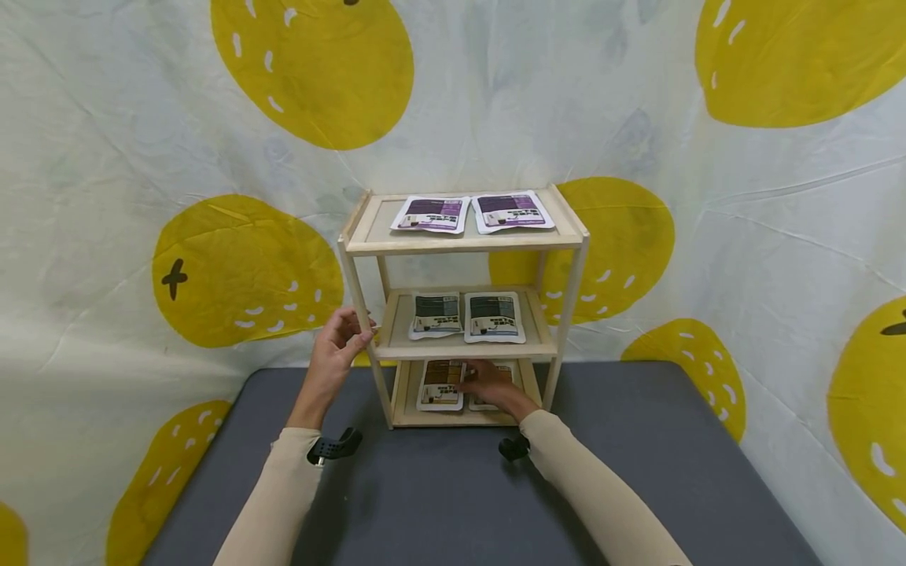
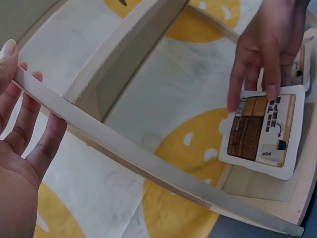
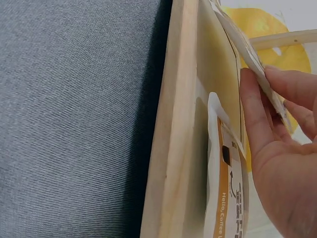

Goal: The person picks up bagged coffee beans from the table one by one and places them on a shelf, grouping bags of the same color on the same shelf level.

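Observation:
A three-tier wooden shelf rack [image 1: 463, 354] stands against the patterned cloth. My left hand [image 1: 333, 350] grips its left front post [image 2: 129, 141], thumb on one side and fingers behind. Inside the bottom tier, my right hand [image 1: 491, 384] pinches the edge of the left brown-and-white coffee pouch [image 2: 267, 134] between thumb and fingers. In the right wrist view this pouch [image 3: 247, 54] appears edge-on, tilted up from the shelf board. The second brown-and-white pouch [image 3: 228, 188] lies on the board to its right, partly hidden by my right hand in the head view.
Two dark green pouches [image 1: 494, 317] lie side by side on the middle tier. Purple-labelled pouches [image 1: 513, 211] lie on the top tier, close under the cloth wall [image 1: 453, 94]. A dark grey table [image 1: 432, 495] carries the rack.

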`<action>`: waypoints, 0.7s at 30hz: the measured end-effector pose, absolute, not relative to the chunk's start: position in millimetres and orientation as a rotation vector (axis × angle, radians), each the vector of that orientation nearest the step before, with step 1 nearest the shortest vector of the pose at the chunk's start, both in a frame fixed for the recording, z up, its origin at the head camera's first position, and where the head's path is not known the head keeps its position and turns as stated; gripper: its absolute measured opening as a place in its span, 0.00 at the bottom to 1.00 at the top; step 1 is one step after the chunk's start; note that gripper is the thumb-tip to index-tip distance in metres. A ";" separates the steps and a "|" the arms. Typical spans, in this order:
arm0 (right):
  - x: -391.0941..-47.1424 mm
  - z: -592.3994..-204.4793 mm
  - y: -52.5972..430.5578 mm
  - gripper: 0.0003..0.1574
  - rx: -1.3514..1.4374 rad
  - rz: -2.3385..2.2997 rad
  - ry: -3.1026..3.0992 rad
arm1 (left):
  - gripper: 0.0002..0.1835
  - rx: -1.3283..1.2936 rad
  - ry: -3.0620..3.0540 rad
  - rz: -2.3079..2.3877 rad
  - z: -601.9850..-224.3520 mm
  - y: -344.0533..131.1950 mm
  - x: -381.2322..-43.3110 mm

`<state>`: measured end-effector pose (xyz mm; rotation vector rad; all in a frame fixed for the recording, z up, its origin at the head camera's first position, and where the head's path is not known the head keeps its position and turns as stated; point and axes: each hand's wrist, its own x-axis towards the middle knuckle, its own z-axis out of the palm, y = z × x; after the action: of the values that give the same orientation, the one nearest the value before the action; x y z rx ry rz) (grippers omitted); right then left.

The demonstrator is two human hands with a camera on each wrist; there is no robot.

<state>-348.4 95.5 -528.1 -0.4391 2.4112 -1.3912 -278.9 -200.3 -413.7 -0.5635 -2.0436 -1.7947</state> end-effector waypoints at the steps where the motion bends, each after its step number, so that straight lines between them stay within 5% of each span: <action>1: -348.7 -528.1 95.3 0.39 -0.424 -1.384 2.408 | 0.18 -0.562 -2.045 -1.793 -413.7 -200.3 -278.9; 7: -348.5 -528.6 95.5 0.42 -0.380 -1.452 2.367 | 0.17 -0.567 -2.047 -1.798 -411.0 -198.9 -276.5; 21: -340.7 -520.0 107.8 0.33 -0.408 -1.498 2.389 | 0.18 -0.582 -2.026 -1.801 -415.0 -200.2 -279.1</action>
<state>-340.7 107.8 -520.0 -0.4079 2.3886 -1.4982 -279.1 -200.2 -415.0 -0.5821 -2.0264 -1.8010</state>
